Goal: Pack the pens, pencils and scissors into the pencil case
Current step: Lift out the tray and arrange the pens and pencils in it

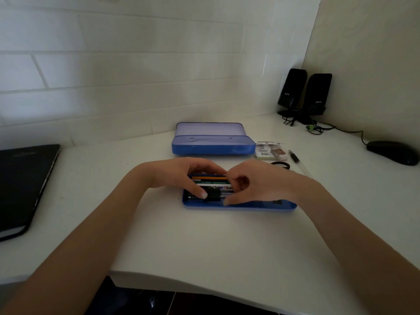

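Now both hands settle pens and pencils in the shallow blue plastic tray near the bench's front edge: left hand fingers lightly curled, thumb pressing a black pen; right hand fingers curled, grip unclear. Next, I'd judge, comes the clear pen lying toward the right edge, by the glossy open case.

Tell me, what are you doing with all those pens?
A person is packing a blue pencil case tray on the white desk. Both hands, the left hand and the right hand, are arranging the pens and pencils inside it. The case's lid part lies open behind. One pen still lies outside on the right.
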Available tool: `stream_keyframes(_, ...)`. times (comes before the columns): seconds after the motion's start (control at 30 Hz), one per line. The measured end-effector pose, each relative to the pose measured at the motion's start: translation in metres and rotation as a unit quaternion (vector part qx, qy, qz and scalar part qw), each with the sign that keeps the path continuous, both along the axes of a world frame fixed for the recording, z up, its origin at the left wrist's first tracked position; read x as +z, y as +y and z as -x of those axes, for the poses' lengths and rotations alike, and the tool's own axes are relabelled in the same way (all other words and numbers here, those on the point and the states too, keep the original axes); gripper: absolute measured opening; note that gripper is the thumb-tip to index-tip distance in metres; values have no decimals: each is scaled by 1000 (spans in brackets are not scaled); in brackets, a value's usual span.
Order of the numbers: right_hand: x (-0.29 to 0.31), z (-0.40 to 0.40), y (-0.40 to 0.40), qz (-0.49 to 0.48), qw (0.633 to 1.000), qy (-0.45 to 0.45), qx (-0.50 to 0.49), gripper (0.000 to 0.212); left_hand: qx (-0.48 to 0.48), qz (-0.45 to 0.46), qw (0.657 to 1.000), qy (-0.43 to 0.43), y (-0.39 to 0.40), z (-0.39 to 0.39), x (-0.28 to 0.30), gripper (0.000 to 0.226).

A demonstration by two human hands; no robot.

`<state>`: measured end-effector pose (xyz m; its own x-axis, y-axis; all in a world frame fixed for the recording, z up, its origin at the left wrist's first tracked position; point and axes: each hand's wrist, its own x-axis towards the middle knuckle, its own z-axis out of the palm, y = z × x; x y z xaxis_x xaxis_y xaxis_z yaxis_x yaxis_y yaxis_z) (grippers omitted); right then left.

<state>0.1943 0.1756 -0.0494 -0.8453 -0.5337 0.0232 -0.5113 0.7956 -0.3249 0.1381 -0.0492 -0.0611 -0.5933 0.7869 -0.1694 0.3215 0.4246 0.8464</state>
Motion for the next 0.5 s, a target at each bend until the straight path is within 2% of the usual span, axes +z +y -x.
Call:
stream_keyframes(0.1,6,1,6,58,997,-21,-37,48,9,-1,1000,-2,0,1,0,60)
stream_keyframes(0.2,11,9,24,131,978,41,-156,54,12,7,1000,-4,0,1,0,58)
stream_keyframes(0.3,11,19,56,87,938,153,-299,45,14,17,1000,5,0,1,-1,57)
stream_keyframes(0.37,6,25,80,55,907,183,-376,34,15,20,1000,6,1,1,0,55)
stream_keyframes(0.43,0,29,101,51,885,148,-438,29,15,14,1000,-1,1,0,1,51)
stream_keyframes(0.5,-7,33,113,44,877,82,-472,34,14,11,1000,-2,2,-1,1,51)
